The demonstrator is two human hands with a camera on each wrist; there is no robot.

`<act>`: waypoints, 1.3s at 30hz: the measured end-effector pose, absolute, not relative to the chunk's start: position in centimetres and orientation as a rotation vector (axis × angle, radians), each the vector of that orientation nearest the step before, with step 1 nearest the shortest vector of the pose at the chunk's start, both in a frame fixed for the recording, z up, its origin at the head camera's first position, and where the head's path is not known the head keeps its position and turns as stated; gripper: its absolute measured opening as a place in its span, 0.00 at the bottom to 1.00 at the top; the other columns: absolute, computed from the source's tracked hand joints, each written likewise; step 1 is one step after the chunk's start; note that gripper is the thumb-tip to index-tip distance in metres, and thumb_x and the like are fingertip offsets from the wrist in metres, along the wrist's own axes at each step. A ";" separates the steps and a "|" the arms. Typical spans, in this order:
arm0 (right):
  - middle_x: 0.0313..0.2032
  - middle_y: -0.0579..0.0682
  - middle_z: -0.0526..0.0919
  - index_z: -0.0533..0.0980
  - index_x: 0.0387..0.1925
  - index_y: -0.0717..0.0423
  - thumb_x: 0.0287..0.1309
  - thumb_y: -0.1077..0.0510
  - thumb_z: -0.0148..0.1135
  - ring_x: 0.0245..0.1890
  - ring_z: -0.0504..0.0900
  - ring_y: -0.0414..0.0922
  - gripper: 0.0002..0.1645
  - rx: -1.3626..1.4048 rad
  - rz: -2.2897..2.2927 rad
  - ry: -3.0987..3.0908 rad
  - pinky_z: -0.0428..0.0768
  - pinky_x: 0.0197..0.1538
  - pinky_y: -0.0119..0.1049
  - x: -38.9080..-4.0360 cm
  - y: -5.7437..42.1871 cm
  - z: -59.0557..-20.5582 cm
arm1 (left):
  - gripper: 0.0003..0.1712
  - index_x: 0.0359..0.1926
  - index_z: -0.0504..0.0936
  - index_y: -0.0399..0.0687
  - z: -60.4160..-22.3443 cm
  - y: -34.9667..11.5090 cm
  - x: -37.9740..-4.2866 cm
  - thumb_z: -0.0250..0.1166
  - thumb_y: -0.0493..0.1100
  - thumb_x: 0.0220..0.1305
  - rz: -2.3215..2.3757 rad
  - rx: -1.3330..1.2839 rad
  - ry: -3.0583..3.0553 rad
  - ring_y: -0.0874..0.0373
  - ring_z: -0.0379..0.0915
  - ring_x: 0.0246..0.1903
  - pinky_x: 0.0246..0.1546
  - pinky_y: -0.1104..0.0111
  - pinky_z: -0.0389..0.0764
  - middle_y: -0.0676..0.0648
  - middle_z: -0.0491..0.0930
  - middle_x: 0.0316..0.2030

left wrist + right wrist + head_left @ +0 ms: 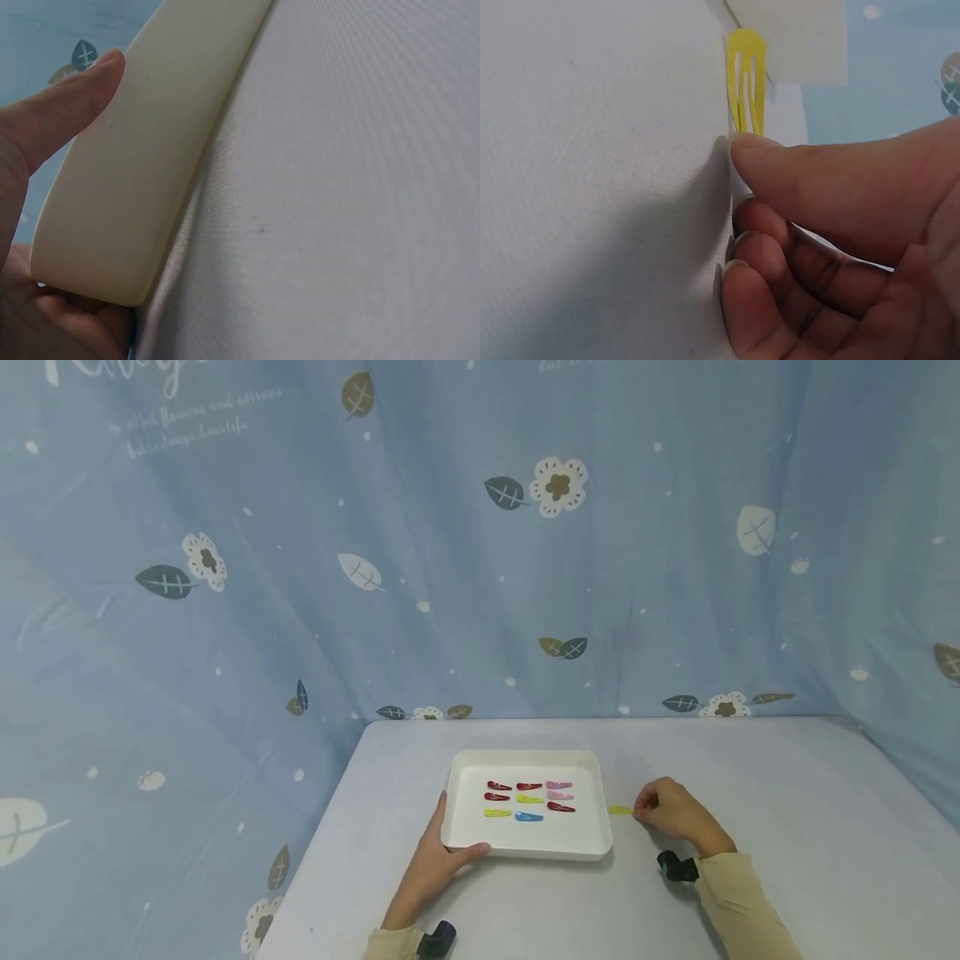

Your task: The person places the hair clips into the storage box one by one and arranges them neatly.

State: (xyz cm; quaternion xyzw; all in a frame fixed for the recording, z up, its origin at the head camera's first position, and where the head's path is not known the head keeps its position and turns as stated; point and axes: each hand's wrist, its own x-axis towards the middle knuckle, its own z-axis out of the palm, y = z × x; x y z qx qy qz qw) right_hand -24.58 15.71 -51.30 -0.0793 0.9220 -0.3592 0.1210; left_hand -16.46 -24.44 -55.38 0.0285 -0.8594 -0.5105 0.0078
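Note:
A white tray (525, 846) lies on the table with several snap hair clips on its floor, set out in rows. Red ones such as one hair clip (561, 807) lie among two pink, two yellow and one blue hair clip (528, 817). My left hand (442, 858) grips the tray's near left corner, thumb along the front wall (142, 150) and the other fingers round the left side. Just right of the tray, my right hand (675, 812) pinches a yellow hair clip (746, 71) by its narrow end, low over the table. The clip's wide end points at the tray.
White cloth covers the table (787, 793). Behind it and on the left hangs a blue curtain (465, 568) with leaves and flowers. A dark wrist camera (677, 867) sits on the right wrist, another wrist camera (437, 939) on the left.

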 end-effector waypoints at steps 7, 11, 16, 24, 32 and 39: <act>0.31 0.52 0.83 0.82 0.32 0.62 0.60 0.65 0.67 0.30 0.76 0.46 0.02 -0.228 -1.118 2.667 0.78 0.33 0.36 -24.7 16.3 -51.8 | 0.76 0.84 0.41 0.48 -55.3 -24.4 -16.5 0.83 0.61 0.48 -1.598 0.081 -2.688 0.38 0.44 0.82 0.77 0.35 0.53 0.42 0.48 0.83; 0.31 0.53 0.83 0.83 0.33 0.62 0.61 0.65 0.68 0.31 0.76 0.46 0.03 -0.222 -1.127 2.666 0.78 0.32 0.36 -24.9 16.4 -51.9 | 0.76 0.84 0.41 0.48 -55.4 -24.3 -16.4 0.83 0.60 0.48 -1.618 0.081 -2.674 0.38 0.44 0.82 0.77 0.34 0.53 0.42 0.48 0.83; 0.33 0.54 0.84 0.83 0.35 0.63 0.61 0.64 0.68 0.33 0.77 0.47 0.04 -0.214 -1.132 2.678 0.79 0.34 0.36 -24.9 16.4 -51.8 | 0.76 0.84 0.41 0.48 -55.4 -24.3 -16.4 0.82 0.60 0.49 -1.615 0.083 -2.675 0.38 0.45 0.82 0.77 0.34 0.54 0.42 0.48 0.83; 0.32 0.54 0.84 0.83 0.37 0.65 0.60 0.65 0.68 0.32 0.78 0.46 0.05 -0.188 -1.156 2.684 0.79 0.34 0.36 -25.0 16.4 -51.8 | 0.75 0.84 0.40 0.48 -55.3 -24.3 -16.4 0.82 0.59 0.49 -1.623 0.082 -2.676 0.38 0.44 0.82 0.77 0.34 0.54 0.42 0.48 0.83; 0.36 0.54 0.87 0.85 0.43 0.65 0.61 0.66 0.67 0.34 0.80 0.44 0.09 -0.179 -1.159 2.661 0.82 0.37 0.36 -25.1 16.2 -51.8 | 0.75 0.84 0.41 0.49 -55.3 -24.4 -16.5 0.82 0.60 0.49 -1.608 0.088 -2.686 0.38 0.45 0.82 0.77 0.34 0.54 0.43 0.48 0.83; 0.37 0.54 0.87 0.86 0.42 0.65 0.62 0.66 0.67 0.34 0.80 0.44 0.08 -0.196 -1.156 2.678 0.83 0.37 0.37 -25.0 16.2 -51.6 | 0.75 0.84 0.41 0.48 -55.2 -24.3 -16.5 0.82 0.59 0.49 -1.619 0.077 -2.672 0.38 0.44 0.82 0.77 0.34 0.53 0.42 0.47 0.83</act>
